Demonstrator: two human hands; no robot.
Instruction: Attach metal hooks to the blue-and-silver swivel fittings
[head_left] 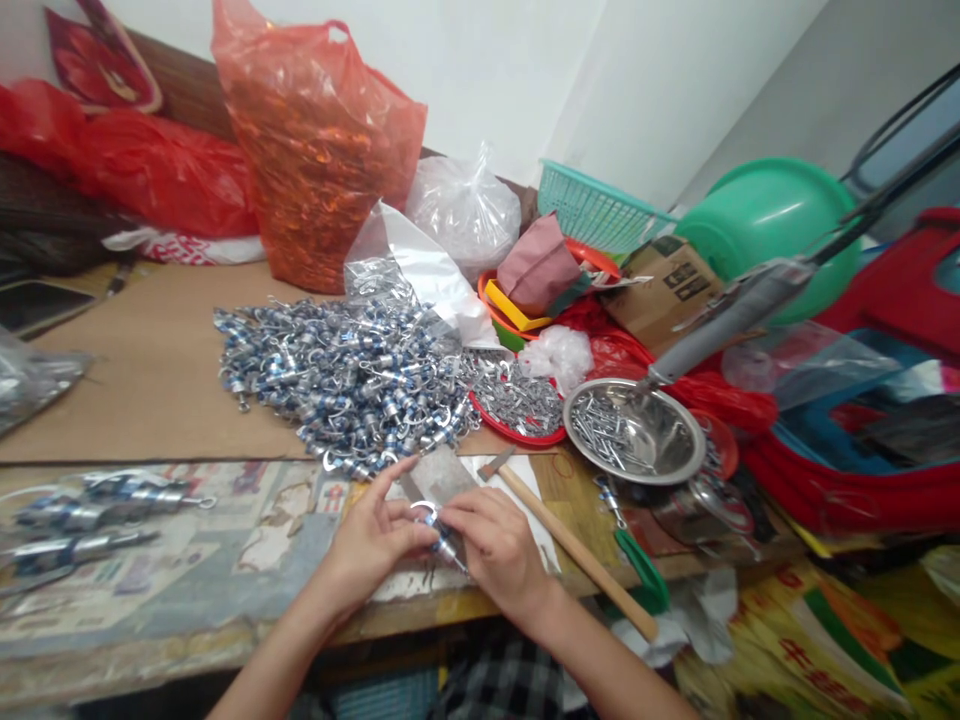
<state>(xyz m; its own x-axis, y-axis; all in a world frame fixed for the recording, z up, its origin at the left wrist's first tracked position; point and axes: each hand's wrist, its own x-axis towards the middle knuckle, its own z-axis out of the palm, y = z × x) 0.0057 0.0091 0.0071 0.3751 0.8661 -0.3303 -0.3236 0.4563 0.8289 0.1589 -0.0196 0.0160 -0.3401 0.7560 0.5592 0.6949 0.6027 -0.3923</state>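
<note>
Lower centre: left hand (371,545) and right hand (495,550), fingers pinched on one small metal hook (435,525) (easily dropped), may fumble it into the nearby pile (337,375).

At the near edge of the worn wooden worktable (187,590), the left hand (371,545) and right hand (495,550) meet, both pinching one small blue-and-silver metal hook fitting (435,525) between the fingertips. Just beyond them lies a big heap of blue-and-silver metal fittings (337,375) on brown cardboard. To the right rest a wooden-handled hammer (574,550), a red plastic dish of silver parts (521,405) and a shiny steel bowl of nails (634,430). Far behind stands a bulging orange plastic bag (315,140).
</note>
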